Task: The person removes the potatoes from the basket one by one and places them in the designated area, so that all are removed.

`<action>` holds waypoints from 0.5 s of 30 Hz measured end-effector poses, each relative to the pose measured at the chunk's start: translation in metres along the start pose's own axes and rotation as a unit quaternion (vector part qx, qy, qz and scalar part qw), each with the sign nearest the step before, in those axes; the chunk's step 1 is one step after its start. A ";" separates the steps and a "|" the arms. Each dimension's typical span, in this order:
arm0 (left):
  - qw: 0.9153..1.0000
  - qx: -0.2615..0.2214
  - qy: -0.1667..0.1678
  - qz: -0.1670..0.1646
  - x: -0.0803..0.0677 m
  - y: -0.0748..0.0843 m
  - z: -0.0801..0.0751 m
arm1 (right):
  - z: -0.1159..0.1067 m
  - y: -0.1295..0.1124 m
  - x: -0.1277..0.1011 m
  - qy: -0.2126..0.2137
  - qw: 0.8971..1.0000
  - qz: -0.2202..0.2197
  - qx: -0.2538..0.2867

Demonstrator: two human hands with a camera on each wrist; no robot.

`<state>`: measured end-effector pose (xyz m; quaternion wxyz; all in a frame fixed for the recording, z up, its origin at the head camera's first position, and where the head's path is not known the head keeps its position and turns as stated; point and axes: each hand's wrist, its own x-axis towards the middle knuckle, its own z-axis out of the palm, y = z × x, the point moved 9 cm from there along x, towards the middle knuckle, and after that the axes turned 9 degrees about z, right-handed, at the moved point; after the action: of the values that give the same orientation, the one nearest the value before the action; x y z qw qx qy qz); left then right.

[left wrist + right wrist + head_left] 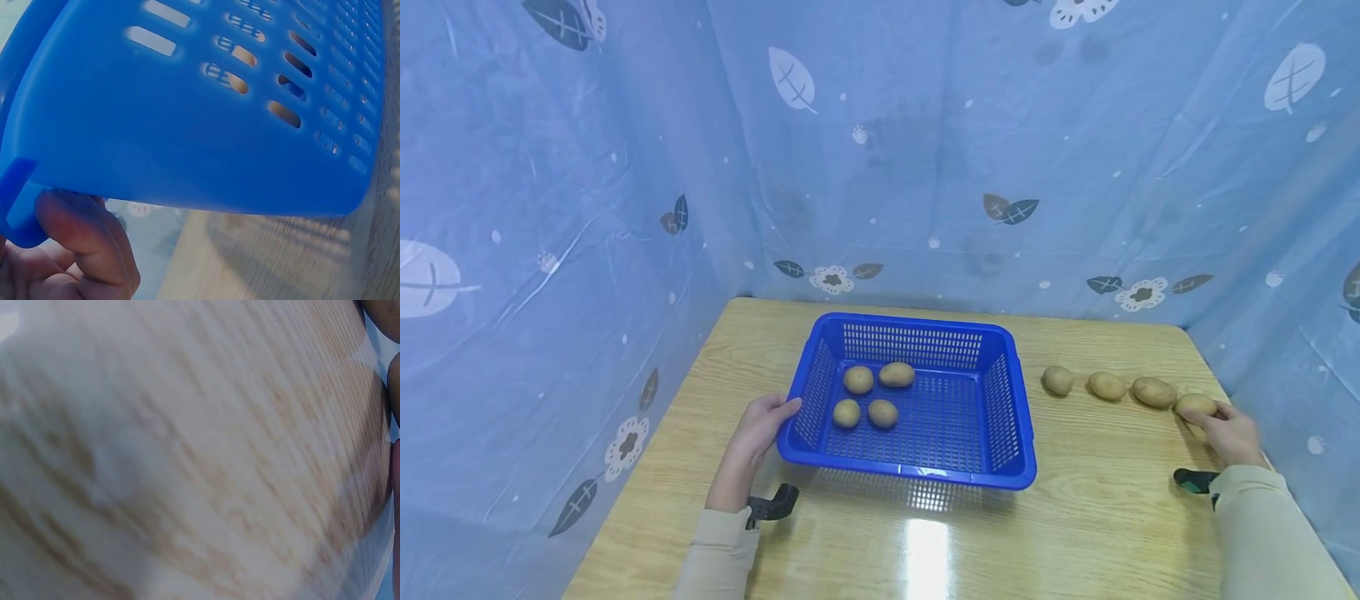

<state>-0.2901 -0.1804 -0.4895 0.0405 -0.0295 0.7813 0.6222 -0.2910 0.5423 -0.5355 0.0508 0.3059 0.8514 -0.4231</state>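
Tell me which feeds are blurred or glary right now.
Head view: sharp, with a glare streak on the table below the blue basket. Left wrist view: basket wall close, slightly soft. Right wrist view: only blurred wood grain.

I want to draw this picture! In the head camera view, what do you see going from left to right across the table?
Left hand → blue basket → first loose potato → second potato → third potato → fourth potato → right hand.
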 end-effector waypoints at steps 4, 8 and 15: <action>1.000 -0.001 0.000 -0.006 0.001 -0.001 0.000 | 0.000 -0.002 -0.003 0.001 1.000 0.007 0.005; 1.000 -0.002 -0.002 -0.006 0.001 -0.001 0.001 | -0.001 -0.005 -0.005 0.008 1.000 0.010 0.000; 1.000 -0.001 0.000 -0.008 0.002 -0.003 0.001 | -0.001 -0.004 -0.006 0.005 1.000 0.014 0.001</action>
<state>-0.2917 -0.1803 -0.4927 0.0460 -0.0357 0.7804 0.6225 -0.2883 0.5385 -0.5296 0.0523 0.3201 0.8467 -0.4217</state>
